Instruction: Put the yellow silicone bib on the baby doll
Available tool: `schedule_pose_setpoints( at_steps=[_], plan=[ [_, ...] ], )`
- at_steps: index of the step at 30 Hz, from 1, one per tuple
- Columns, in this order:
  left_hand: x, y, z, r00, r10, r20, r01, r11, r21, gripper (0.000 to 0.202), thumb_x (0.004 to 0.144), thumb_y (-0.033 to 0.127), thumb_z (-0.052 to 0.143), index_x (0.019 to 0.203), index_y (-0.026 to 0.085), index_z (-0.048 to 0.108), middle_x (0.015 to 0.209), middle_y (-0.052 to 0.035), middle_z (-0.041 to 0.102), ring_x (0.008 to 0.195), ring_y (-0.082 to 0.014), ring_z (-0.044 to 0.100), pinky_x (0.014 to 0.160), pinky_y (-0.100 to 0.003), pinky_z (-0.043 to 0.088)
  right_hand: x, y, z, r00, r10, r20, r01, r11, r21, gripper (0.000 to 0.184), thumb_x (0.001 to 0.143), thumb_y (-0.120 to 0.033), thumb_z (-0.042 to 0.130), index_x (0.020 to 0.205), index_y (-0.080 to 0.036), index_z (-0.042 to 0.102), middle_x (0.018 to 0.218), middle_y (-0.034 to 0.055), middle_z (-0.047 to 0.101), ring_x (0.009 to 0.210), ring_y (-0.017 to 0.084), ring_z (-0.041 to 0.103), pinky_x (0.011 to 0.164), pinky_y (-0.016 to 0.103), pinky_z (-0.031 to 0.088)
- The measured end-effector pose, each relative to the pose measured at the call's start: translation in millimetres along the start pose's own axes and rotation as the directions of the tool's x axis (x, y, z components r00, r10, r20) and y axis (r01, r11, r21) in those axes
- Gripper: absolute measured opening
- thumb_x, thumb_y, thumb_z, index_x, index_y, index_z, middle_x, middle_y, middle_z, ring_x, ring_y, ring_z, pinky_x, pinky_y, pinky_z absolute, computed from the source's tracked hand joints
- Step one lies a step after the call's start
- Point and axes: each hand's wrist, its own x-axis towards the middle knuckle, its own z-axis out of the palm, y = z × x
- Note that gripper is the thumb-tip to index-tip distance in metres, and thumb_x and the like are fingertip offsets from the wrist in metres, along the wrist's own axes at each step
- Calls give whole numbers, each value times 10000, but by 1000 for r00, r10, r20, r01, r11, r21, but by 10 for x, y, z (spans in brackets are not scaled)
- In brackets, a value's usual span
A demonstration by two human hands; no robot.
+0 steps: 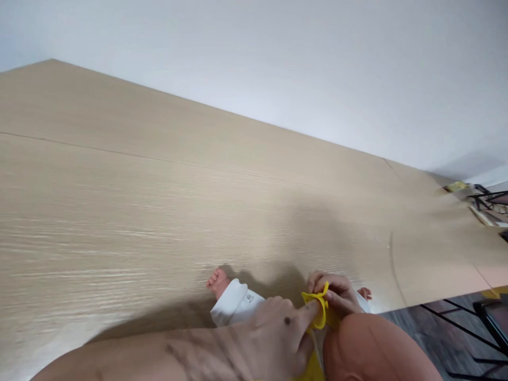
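Observation:
A baby doll lies at the table's front edge, its bald head toward the lower right. White sleeves cover its arms, and one small doll hand sticks out on the left. Around the doll's neck is a yellow bib, its strap raised in a loop. My left hand reaches across the doll's body, index finger and thumb at the strap. Beyond the doll's neck, my right hand pinches the strap's end. Most of the bib and the doll's body are hidden below my left arm.
The light wood table runs along a white wall. At its far right end are a black wire stand and some papers or books. Black metal furniture legs stand on the grey floor past the table's right edge.

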Motion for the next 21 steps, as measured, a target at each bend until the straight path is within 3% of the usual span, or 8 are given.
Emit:
schedule_pose_setpoints(
  at_steps=[5,12,21],
  plan=[
    [-11,-78,91,998,49,-35,-49,999,24,319,746,267,397,1057,260,468,567,-37,585,441,-221,514,386,-285,156,-40,2,47,994,51,-98,-59,995,-79,136,748,-296,514,755,-211,620,724,50,543,645,138,497,535,252,387],
    [7,34,-36,999,-14,47,8,994,106,347,756,266,372,1085,254,481,628,-76,636,452,-251,564,356,-281,133,-59,-22,77,983,120,-141,-130,989,-66,189,758,-338,490,709,-188,593,682,52,514,610,130,471,521,247,367],
    [54,-15,62,998,9,67,-18,991,135,447,773,277,354,1217,246,388,693,-90,664,503,-299,606,402,-328,377,22,11,77,962,256,-94,-239,958,159,204,722,-343,529,657,-160,593,653,36,486,492,74,401,425,174,301]
  ],
)
